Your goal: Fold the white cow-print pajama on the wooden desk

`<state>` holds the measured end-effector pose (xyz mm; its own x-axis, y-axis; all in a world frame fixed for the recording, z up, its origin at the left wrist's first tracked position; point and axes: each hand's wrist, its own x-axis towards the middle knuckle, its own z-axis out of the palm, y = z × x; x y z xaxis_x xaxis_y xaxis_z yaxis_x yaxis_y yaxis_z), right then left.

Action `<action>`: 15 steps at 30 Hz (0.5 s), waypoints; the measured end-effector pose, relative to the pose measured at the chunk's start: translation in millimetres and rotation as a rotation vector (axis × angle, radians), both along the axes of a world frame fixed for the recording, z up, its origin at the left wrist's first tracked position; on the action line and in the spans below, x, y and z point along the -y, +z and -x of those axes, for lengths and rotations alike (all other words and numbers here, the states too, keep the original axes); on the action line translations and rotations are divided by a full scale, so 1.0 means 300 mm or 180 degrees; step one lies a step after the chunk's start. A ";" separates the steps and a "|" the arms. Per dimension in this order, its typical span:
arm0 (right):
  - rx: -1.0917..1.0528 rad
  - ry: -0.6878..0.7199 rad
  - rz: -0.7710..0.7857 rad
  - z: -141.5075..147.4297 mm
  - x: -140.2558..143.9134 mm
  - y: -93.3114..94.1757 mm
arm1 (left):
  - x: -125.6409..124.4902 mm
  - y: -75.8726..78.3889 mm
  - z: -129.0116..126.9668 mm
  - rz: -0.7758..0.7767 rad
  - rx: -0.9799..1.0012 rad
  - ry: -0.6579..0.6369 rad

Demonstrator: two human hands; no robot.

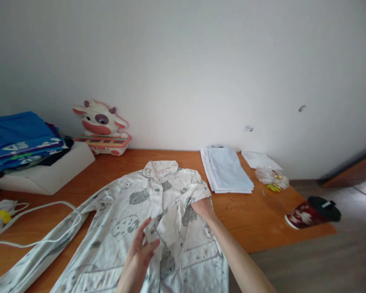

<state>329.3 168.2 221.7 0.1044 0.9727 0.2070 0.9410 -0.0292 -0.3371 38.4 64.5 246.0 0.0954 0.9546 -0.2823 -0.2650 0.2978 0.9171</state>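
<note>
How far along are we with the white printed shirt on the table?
Done: the printed shirt lies spread flat, collar toward the wall, and a folded white stack sits beside it. In hand: the left hand pinches the front placket, and the right hand is tucked under the right shoulder. Left: the left sleeve lies stretched out, and no fold shows yet.

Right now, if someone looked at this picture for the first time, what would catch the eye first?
First comes the white printed shirt spread flat on the orange wooden table, with the left hand pinching its front near the middle and the right hand pressing on its right side. Next is the pink cow toy standing against the wall at the back left, beside a stack of blue clothes.
</note>
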 end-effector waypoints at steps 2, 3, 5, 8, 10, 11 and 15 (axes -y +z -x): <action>-0.0117 0.0008 -0.0119 -0.003 0.000 -0.004 | 0.059 -0.056 0.041 -0.0464 -0.0873 -0.0132; -0.0149 0.0017 -0.0169 -0.003 0.001 -0.005 | 0.076 -0.067 0.053 -0.0776 -0.1319 -0.0177; -0.0161 0.0033 -0.0210 -0.002 0.003 -0.006 | 0.085 -0.070 0.061 -0.1452 -0.2314 -0.0396; -0.0145 0.0039 -0.0168 0.000 0.004 -0.001 | 0.065 -0.061 0.057 -0.2147 -0.3552 -0.0729; -0.0148 0.0014 -0.0145 0.001 0.005 0.004 | 0.043 -0.059 0.056 -0.2457 -0.4002 -0.0753; -0.0150 0.0001 -0.0148 0.001 0.004 0.005 | 0.031 -0.057 0.057 -0.2578 -0.4061 -0.0753; -0.0123 0.0032 -0.0241 -0.004 0.004 -0.004 | -0.026 -0.004 0.050 -0.2792 -0.3489 -0.1101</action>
